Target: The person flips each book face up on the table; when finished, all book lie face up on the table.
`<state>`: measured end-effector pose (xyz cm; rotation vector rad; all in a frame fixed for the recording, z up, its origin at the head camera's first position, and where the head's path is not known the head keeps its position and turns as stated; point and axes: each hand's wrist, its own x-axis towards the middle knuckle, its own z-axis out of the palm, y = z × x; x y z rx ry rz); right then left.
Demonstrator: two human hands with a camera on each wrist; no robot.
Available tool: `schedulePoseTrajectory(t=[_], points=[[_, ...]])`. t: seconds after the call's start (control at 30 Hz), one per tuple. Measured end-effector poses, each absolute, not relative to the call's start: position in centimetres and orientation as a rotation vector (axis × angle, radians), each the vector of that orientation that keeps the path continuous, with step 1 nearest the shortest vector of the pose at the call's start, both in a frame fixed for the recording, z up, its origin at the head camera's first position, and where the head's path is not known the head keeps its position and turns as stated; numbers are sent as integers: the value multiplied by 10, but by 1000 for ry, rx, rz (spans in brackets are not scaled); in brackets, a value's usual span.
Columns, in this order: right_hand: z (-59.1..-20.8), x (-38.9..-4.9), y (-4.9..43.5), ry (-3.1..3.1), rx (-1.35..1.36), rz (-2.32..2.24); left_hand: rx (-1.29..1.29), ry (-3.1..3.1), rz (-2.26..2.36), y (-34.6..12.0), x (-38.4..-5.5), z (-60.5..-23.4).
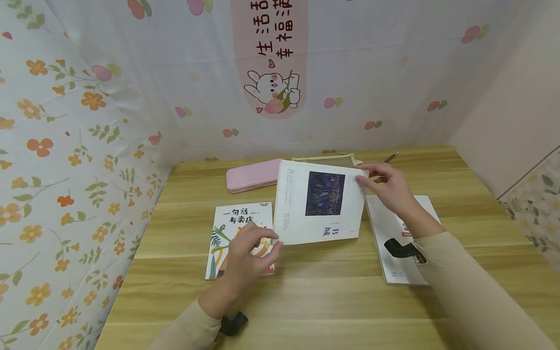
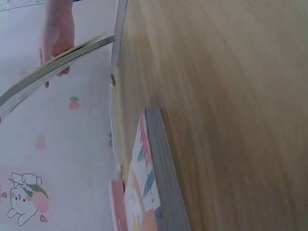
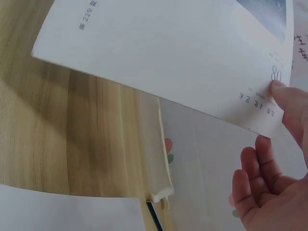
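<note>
A thin white magazine (image 1: pixel 323 226) with a dark square picture is held up off the table, tilted, between both hands. My right hand (image 1: pixel 391 189) pinches its upper right corner, thumb on the cover and fingers behind. At the lower left corner, my left hand (image 1: pixel 249 253) pinches the magazine between thumb and fingers. Below the left hand lies a colourful picture-covered book (image 1: pixel 240 214), partly hidden by that hand. A white book (image 1: pixel 398 267) lies flat under the right forearm. The left wrist view shows the magazine's page edge (image 2: pixel 62 62) slightly bowed.
Behind the magazine are a pink pencil case (image 1: pixel 253 176) and a pale-edged pouch (image 1: pixel 323 159), both partly covered. A dark pen tip (image 1: pixel 391 157) shows beside the right hand. A patterned cloth (image 1: pixel 197 97) hangs behind the wooden table (image 1: pixel 306 301).
</note>
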<state>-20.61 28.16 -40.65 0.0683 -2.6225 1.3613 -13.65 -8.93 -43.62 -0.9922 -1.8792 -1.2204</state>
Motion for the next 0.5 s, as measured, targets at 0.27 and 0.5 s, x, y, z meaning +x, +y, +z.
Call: schedulePoseTrajectory(t=[0.27,0.5], points=[[-409,-211,279,-2606,121,1406,-993,-1929,-1005,-94,-137,-432],[-413,-226,269,-2589,139,1429,-924,-2167,-901,-99,-131,-435]])
